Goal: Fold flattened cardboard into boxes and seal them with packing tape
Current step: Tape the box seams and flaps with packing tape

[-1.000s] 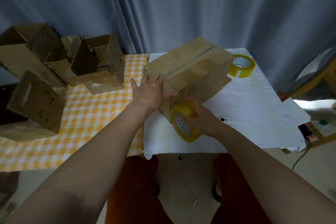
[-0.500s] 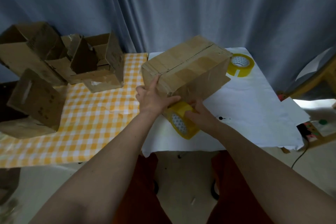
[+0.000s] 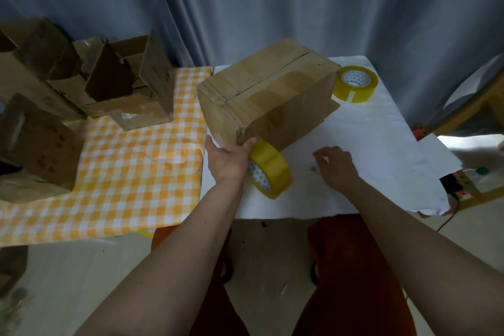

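Note:
A closed brown cardboard box (image 3: 270, 95) lies tilted on the white sheet (image 3: 381, 144), its top seam running away from me. My left hand (image 3: 227, 162) grips the box's near bottom corner, thumb on the left face and fingers under the edge. A yellow tape roll (image 3: 271, 169) stands on its edge right beside that hand, against the box's near corner. My right hand (image 3: 336, 165) hovers over the sheet to the right of the roll, fingers loosely curled and holding nothing. A second yellow tape roll (image 3: 354, 84) lies flat behind the box's far right corner.
Several open cardboard boxes (image 3: 128, 82) stand on the yellow checked cloth (image 3: 136, 172) at the left. A grey curtain (image 3: 272, 3) hangs behind. Loose white paper (image 3: 433, 161) and a wooden frame (image 3: 469, 109) sit at the right. My legs show under the table's near edge.
My right hand has let go of the near tape roll and moved right. My left hand slid from the box's top down to its near corner. The box shifted slightly.

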The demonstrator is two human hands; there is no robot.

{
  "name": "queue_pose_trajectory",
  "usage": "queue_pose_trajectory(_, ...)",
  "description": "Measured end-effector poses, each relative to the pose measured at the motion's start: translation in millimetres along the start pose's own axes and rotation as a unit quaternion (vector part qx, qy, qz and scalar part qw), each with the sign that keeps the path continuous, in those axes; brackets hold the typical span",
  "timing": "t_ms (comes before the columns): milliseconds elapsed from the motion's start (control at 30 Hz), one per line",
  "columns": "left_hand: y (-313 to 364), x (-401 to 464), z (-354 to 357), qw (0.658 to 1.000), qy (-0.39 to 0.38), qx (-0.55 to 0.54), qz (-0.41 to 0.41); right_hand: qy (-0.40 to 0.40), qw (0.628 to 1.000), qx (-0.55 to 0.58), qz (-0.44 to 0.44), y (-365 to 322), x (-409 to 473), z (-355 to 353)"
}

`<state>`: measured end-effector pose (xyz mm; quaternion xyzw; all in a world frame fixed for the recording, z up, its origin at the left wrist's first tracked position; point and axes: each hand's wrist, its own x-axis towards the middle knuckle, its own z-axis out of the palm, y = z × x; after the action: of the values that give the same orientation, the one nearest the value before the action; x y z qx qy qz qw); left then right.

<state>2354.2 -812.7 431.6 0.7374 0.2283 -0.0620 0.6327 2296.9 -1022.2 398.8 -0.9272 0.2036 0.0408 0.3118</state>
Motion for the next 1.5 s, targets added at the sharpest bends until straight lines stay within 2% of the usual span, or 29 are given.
queue_pose_trajectory(67, 1, -2, 0, 1.0, 0.017, 0.0, -0.005, -0.025, 0.997, -0.073, 0.031, 22, 2, 8)
queue_pose_trajectory(133, 1, -5, 0, 1.0, 0.021, -0.015, -0.005, -0.035, 0.994, -0.099, 0.033, 34, 0, 16)
queue_pose_trajectory(233, 1, -9, 0, 0.999, 0.027, -0.036, -0.003, 0.012, 0.995, -0.1, 0.021, 40, -1, 23)
queue_pose_trajectory(433, 0, -14, 5, 0.996, 0.053, -0.067, -0.007, 0.013, 0.995, -0.001, 0.094, 43, 9, 27)
queue_pose_trajectory(567, 1, -11, 5, 0.996, 0.034, -0.081, -0.023, 0.006, 0.995, 0.028, 0.093, 38, 9, 26)
queue_pose_trajectory(633, 3, -14, 4, 0.995, 0.015, -0.09, -0.035, 0.024, 0.995, 0.078, 0.06, 29, 4, 25)
queue_pose_trajectory(667, 4, -17, 5, 0.994, 0.003, -0.1, -0.045, 0.058, 0.993, 0.104, 0.024, 20, 0, 22)
queue_pose_trajectory(767, 9, -22, 6, 0.99, -0.011, -0.118, -0.08, 0.163, 0.96, 0.143, -0.176, -24, -13, 2)
queue_pose_trajectory(833, 11, -24, 8, 0.988, -0.018, -0.117, -0.1, 0.128, 0.934, 0.133, -0.306, -56, -12, -9)
queue_pose_trajectory(900, 13, -27, 7, 0.986, -0.035, -0.108, -0.122, 0.04, 0.928, 0.112, -0.353, -83, -4, -13)
queue_pose_trajectory(967, 15, -28, 4, 0.985, -0.055, -0.091, -0.137, -0.013, 0.927, 0.1, -0.36, -100, 8, -10)
queue_pose_trajectory(1133, 22, -21, -12, 0.991, -0.061, -0.071, -0.096, -0.048, 0.944, 0.127, -0.302, -120, 30, -6)
queue_pose_trajectory(1367, 15, -23, -10, 0.982, -0.075, -0.079, -0.157, -0.024, 0.947, 0.111, -0.3, -125, 22, -2)
queue_pose_trajectory(1500, 18, -13, -7, 0.985, -0.078, -0.051, -0.145, -0.019, 0.945, 0.114, -0.305, -126, 23, -2)
